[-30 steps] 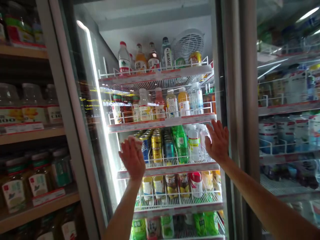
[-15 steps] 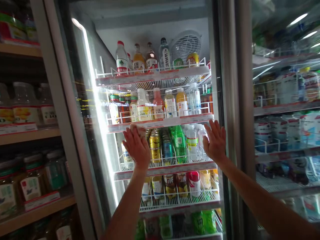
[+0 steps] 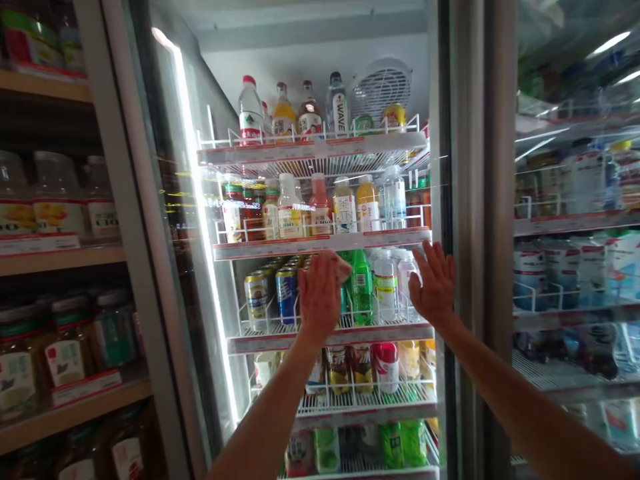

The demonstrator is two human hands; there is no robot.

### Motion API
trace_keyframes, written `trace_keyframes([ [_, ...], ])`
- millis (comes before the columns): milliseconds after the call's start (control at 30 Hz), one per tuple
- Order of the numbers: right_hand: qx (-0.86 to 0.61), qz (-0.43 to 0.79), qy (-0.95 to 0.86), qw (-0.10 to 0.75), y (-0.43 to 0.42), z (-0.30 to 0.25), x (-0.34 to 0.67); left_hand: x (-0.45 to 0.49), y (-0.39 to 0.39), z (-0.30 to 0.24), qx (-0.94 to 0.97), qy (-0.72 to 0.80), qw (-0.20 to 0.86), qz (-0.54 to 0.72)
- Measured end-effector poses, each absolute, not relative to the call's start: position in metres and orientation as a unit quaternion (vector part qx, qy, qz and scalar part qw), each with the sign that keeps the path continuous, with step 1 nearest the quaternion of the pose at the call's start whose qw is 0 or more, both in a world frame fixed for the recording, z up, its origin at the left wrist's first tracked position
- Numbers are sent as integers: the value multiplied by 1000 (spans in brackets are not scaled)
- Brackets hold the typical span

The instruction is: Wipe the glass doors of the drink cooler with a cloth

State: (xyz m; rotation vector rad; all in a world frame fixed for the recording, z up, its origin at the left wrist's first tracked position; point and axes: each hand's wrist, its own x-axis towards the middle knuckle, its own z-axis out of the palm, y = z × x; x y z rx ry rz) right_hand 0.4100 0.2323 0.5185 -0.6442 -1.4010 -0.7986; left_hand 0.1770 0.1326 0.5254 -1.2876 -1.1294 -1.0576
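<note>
My left hand (image 3: 319,297) lies flat over a pinkish cloth (image 3: 343,266), pressing it on the glass door (image 3: 300,57) of a lit drinks fridge. Most of the cloth is hidden behind the fingers. At the door's right side, my right hand (image 3: 434,283) rests its palm near the metal frame (image 3: 463,153), fingers spread and holding nothing. Behind the glass, a green bottle (image 3: 361,287) stands between the two hands, and blue cans (image 3: 286,297) show to the left of my left hand.
Wire shelves behind the glass carry bottles and cans, with a bright light strip (image 3: 187,133) at the left. Wooden shelves (image 3: 60,260) with juice bottles stand on the left. Another glass-fronted fridge (image 3: 575,223) of drinks is on the right.
My left hand has slid to the right across the glass with the cloth, uncovering the cans at the left. My right hand stays at about the same place on the door.
</note>
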Motion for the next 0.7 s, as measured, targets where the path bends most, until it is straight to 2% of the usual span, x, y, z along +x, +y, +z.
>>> trace_keyframes([
  [100,-276,-350,-615,650,233,518,410,162,126,530,-564,-458,548,-414],
  [267,-271,-361,-608,653,233,518,409,92,99,570,-308,-556,482,-603],
  [333,-264,-365,-605,657,233,518,409,101,103,575,-321,-556,479,-599],
  [500,-257,-364,-604,660,233,520,410,149,125,571,-542,-486,514,-453],
  [700,-259,-367,-604,658,232,516,410,112,105,590,-340,-560,467,-594],
])
